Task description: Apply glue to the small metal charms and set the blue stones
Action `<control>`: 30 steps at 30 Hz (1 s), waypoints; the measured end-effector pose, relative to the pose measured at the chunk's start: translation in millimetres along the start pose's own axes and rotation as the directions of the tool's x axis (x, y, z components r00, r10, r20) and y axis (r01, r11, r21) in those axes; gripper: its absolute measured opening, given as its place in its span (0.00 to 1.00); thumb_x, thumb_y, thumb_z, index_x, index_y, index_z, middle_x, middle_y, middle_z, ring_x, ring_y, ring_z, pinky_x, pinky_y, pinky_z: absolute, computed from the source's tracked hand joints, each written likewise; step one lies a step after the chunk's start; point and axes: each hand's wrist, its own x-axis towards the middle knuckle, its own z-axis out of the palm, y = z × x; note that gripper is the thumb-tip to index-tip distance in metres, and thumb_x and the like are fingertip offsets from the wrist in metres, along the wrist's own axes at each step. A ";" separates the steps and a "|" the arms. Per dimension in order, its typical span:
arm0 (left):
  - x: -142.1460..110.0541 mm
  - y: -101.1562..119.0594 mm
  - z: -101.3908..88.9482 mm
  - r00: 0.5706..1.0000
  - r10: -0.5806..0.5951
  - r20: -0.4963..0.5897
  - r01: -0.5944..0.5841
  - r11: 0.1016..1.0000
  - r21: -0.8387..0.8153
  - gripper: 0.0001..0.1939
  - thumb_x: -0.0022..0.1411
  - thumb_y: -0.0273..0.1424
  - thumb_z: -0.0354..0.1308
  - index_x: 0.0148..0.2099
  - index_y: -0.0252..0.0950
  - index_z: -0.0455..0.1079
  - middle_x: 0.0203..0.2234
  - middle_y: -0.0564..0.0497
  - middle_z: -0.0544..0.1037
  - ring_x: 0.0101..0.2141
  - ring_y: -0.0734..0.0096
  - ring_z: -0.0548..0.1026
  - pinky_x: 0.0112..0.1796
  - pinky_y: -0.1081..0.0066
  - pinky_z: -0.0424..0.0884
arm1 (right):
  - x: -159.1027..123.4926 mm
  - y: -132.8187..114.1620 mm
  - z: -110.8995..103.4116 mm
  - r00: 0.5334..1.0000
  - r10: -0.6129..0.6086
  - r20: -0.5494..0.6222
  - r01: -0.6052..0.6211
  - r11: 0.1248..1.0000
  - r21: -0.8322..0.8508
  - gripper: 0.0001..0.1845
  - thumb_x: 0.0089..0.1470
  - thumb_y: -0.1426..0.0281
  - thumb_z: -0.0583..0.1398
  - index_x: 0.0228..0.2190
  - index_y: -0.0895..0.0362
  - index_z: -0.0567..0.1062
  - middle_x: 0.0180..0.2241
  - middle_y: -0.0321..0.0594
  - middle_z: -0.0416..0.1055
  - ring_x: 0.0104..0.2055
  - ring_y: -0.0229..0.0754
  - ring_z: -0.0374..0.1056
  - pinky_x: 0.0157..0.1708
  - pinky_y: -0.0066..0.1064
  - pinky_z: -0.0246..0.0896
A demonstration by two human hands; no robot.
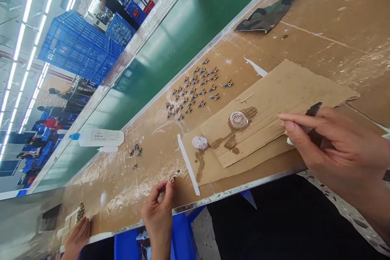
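Observation:
My left hand [158,209] is at the near edge of the bench, thumb and forefinger pinched on a small brass-coloured part [173,179]. Above the right end of the cardboard sheet [274,89] is my right hand [338,150], thumb and forefinger closed together; what they hold is hidden. A whitish bit [289,141] shows under its fingers. On the cardboard rest a round cap-like disc [238,120] with wet stains around it and a second pale disc [200,143]. Several small blue-and-gold pieces [193,93] lie in rows beyond the cardboard.
A clear bottle with a blue cap [100,137] lies near a small cluster of pieces [136,152]. A co-worker's hand [78,233] is at the left beside a pile of small parts [80,212]. Camouflage cloth [274,10] lies at the far right. A green belt [183,44] runs behind.

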 end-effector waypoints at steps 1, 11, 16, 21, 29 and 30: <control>-0.5 0.6 -0.1 1.000 0.001 -0.001 -0.001 1.000 0.006 0.15 0.46 0.49 0.65 0.30 0.44 0.77 0.26 0.51 0.81 0.29 0.58 0.80 0.32 0.61 0.79 | 0.2 0.2 0.2 1.000 -0.008 -0.006 0.008 1.000 -0.006 0.08 0.54 0.76 0.61 0.38 0.60 0.75 0.24 0.31 0.62 0.24 0.25 0.56 0.24 0.20 0.52; -2.4 -0.8 2.0 1.000 -0.007 -0.021 0.008 0.999 0.049 0.17 0.48 0.48 0.63 0.32 0.39 0.76 0.28 0.49 0.81 0.32 0.61 0.78 0.36 0.64 0.74 | 0.3 -0.4 -1.4 0.999 0.032 0.019 -0.032 0.999 -0.020 0.08 0.54 0.76 0.61 0.38 0.58 0.75 0.22 0.31 0.61 0.23 0.25 0.52 0.22 0.23 0.48; -2.9 -1.7 3.1 0.999 -0.038 -0.020 0.038 0.998 0.052 0.19 0.48 0.47 0.63 0.33 0.37 0.76 0.28 0.49 0.80 0.32 0.64 0.77 0.37 0.67 0.70 | 0.9 -0.4 -1.3 0.999 0.029 0.021 -0.028 0.999 -0.028 0.09 0.53 0.76 0.61 0.38 0.59 0.75 0.21 0.30 0.59 0.23 0.25 0.51 0.22 0.22 0.48; -1.5 -0.1 3.4 0.999 -0.046 -0.027 0.048 0.997 0.060 0.19 0.47 0.48 0.63 0.31 0.37 0.76 0.27 0.50 0.79 0.31 0.64 0.76 0.37 0.67 0.69 | 1.4 -1.6 -1.8 0.999 0.036 0.029 -0.035 0.999 -0.026 0.08 0.54 0.76 0.61 0.38 0.58 0.74 0.22 0.30 0.60 0.23 0.24 0.52 0.22 0.22 0.48; -0.9 3.3 2.5 1.000 0.008 -0.007 -0.007 0.997 0.070 0.20 0.47 0.49 0.63 0.32 0.37 0.77 0.26 0.49 0.80 0.29 0.66 0.77 0.34 0.69 0.71 | 1.7 -1.9 -1.0 0.999 0.038 0.021 -0.038 0.999 -0.017 0.09 0.53 0.76 0.61 0.39 0.55 0.74 0.21 0.30 0.59 0.23 0.27 0.54 0.21 0.24 0.48; -0.9 3.5 2.5 1.000 0.001 -0.005 -0.001 0.997 0.083 0.20 0.47 0.49 0.63 0.32 0.37 0.77 0.27 0.49 0.80 0.30 0.65 0.77 0.35 0.68 0.71 | 1.6 -1.4 -1.0 0.999 0.031 0.019 -0.031 0.999 -0.019 0.10 0.53 0.76 0.61 0.39 0.55 0.74 0.21 0.30 0.60 0.23 0.27 0.55 0.21 0.24 0.48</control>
